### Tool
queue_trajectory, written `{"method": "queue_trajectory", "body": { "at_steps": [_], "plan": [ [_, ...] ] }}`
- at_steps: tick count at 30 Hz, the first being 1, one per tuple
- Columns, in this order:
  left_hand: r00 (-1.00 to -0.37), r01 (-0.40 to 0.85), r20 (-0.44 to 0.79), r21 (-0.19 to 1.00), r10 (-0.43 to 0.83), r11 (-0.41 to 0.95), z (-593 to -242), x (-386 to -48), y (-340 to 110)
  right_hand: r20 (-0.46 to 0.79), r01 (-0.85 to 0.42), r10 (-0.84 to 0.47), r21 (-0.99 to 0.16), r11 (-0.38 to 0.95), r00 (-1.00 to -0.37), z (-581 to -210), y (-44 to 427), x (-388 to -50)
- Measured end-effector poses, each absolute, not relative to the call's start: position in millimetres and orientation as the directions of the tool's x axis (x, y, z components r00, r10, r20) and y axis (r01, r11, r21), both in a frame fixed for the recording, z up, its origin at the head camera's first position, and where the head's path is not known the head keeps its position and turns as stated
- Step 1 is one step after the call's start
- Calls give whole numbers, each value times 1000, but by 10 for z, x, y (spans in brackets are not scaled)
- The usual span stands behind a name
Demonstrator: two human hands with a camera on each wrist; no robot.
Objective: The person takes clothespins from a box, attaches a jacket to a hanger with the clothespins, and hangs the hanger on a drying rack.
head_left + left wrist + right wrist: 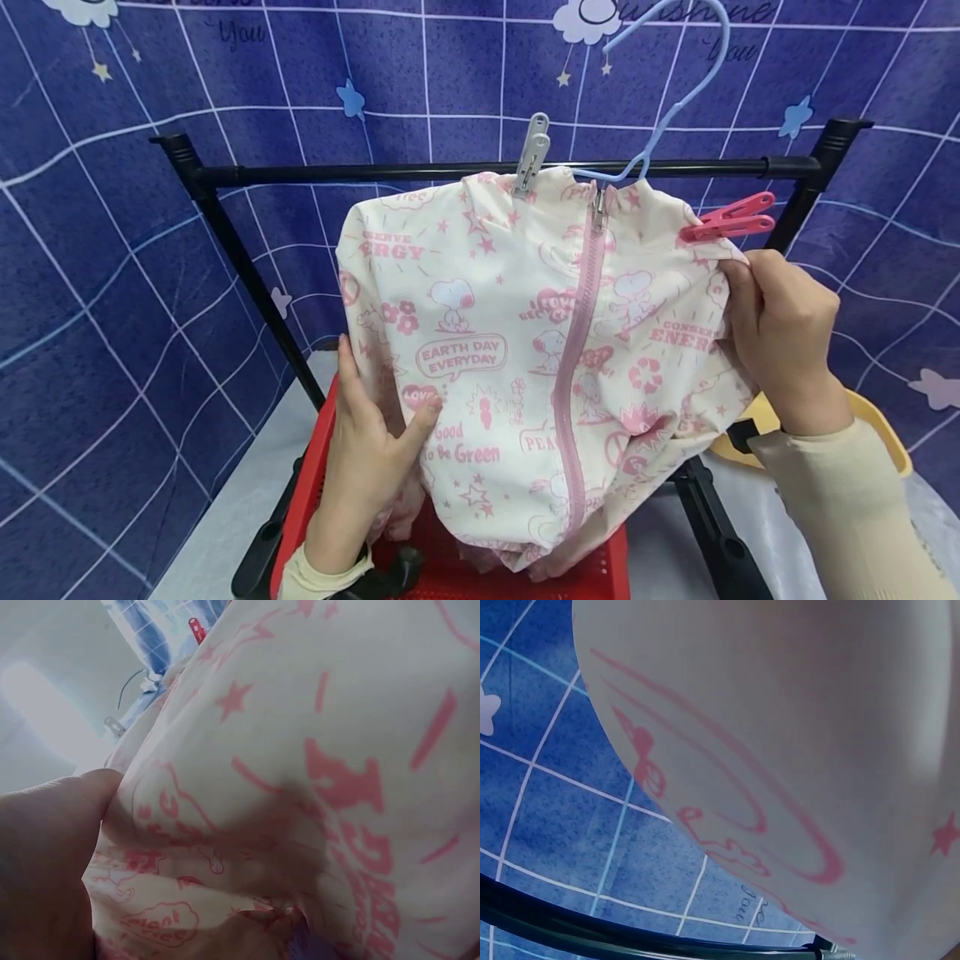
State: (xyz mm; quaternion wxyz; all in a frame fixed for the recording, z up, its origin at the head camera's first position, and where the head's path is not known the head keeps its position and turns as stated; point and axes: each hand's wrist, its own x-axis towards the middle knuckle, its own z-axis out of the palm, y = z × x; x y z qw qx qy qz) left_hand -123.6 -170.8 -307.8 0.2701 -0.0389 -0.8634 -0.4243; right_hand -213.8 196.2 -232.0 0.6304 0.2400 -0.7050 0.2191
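A white zip-up jacket [480,292] with pink prints and a pink zip hangs on a light blue hanger [667,117], whose hook stands above the black rail. A grey clothespin [532,157] is clipped at the collar's left, and a pink clothespin [727,218] at the right shoulder. My right hand [787,325] pinches the shoulder fabric just below the pink clothespin. My left hand [375,450] holds the jacket's left side, thumb on the front; its other fingers are partly hidden. In the left wrist view the thumb [90,795] lies against the fabric. Fabric fills most of the right wrist view.
A black rack rail [420,172] runs behind the jacket, with slanting posts at both ends. Below is a red basket [307,483]. A yellow container [873,425] stands at the right, partly behind my right arm. A dark blue gridded curtain [112,250] covers the back.
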Motion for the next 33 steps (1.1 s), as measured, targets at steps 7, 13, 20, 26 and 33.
{"method": "queue_trajectory", "body": {
  "at_steps": [7, 13, 20, 26, 33],
  "plan": [
    [-856, 312, 498, 711, -138, 630, -3125, -1246, -1672, 994, -622, -51, -18, 783, -92, -2302, 1947, -2130],
    [-843, 359, 525, 711, -117, 604, -3206, -1267, -1623, 995, -621, -44, -24, 784, -94, -2298, 1944, -2124],
    [-846, 396, 528, 714, -73, 578, -3295, -1269, -1532, 996, -623, -17, -38, 781, -82, -2279, 1930, -2118],
    [-850, 398, 523, 710, -57, 580, -3351, -1248, -1456, 996, -623, -6, -50, 781, -88, -2286, 1921, -2110],
    [-843, 447, 537, 730, -29, 518, -3380, -1245, -1388, 995, -619, -4, -57, 783, -97, -2318, 1925, -2121]
  ]
}}
